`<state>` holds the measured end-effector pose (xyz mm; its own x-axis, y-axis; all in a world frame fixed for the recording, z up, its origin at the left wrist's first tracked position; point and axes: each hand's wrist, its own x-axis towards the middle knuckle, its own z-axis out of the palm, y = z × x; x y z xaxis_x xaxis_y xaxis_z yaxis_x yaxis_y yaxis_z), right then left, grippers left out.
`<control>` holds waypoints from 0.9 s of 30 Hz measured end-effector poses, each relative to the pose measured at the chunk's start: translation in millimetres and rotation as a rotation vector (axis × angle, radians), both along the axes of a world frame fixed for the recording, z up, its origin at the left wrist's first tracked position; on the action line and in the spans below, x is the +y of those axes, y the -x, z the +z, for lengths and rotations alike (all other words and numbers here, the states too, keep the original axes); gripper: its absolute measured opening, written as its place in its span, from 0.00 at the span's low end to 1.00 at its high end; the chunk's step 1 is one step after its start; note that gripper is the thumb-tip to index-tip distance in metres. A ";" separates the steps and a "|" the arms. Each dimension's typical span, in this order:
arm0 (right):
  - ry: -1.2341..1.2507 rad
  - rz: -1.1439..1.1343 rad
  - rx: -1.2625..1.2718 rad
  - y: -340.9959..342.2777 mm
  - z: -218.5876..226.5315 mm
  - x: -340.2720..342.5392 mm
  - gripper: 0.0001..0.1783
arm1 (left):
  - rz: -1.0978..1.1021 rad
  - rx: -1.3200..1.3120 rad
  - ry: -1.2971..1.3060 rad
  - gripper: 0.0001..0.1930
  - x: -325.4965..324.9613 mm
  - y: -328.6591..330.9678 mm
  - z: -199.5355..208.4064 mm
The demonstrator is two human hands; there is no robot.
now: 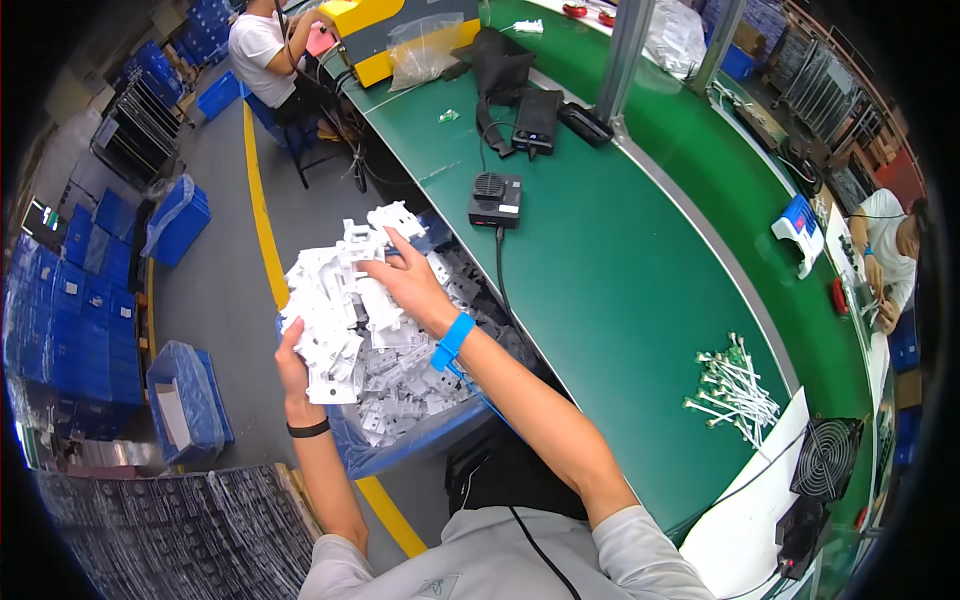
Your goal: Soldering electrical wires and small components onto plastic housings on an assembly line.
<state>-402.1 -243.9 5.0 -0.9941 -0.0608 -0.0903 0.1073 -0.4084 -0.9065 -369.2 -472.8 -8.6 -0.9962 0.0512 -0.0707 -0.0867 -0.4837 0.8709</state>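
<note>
— What do I hold?
— White plastic parts (335,300), a tangled stack above the blue bin (400,445), left of the green surface (600,290).
— My grips?
— Left hand (293,372) clasps the stack from below; right hand (405,280) pinches its top.

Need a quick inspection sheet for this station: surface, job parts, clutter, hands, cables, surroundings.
Surface: green bench, long and curved, mostly bare in the middle.
Job's things: stack of white plastic parts held over a blue-lined bin full of the same parts.
Clutter: bundle of white-stemmed pieces, clear bag, small black box, black fan.
Hands: left hand supports the stack from below; right hand grips its top. Blue wrist strap on the right wrist, black band on the left.
Cables: black cable runs from the black box off the bench edge.
Surroundings: blue crates on the floor; seated people at both ends.
</note>
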 end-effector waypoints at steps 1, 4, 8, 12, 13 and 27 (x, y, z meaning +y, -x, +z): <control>0.067 0.048 0.024 -3.4 15.5 5.2 0.47 | 0.040 0.002 0.015 0.24 4.7 -3.6 13.7; -0.029 -0.043 0.072 -12.9 56.9 20.4 0.46 | 0.044 0.056 0.022 0.24 25.5 -9.3 52.5; -0.047 -0.125 0.126 -26.7 87.0 68.5 0.52 | -0.194 0.100 -0.003 0.26 67.1 -13.3 94.7; -0.063 -0.285 0.217 -56.0 101.8 140.9 0.51 | -0.294 0.089 -0.089 0.26 143.3 -5.8 103.7; -0.071 -0.337 0.162 -66.1 104.3 161.7 0.51 | -0.305 0.097 -0.071 0.26 166.3 -2.0 101.1; -0.791 -0.927 -0.307 -120.7 20.2 320.2 0.58 | -0.795 0.180 -0.012 0.33 384.8 52.5 12.3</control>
<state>-281.5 76.4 25.3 -0.5659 0.8243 -0.0178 0.3207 0.2001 -0.9258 -421.7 -88.0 3.7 -0.6576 0.7477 0.0926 -0.2670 -0.3463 0.8993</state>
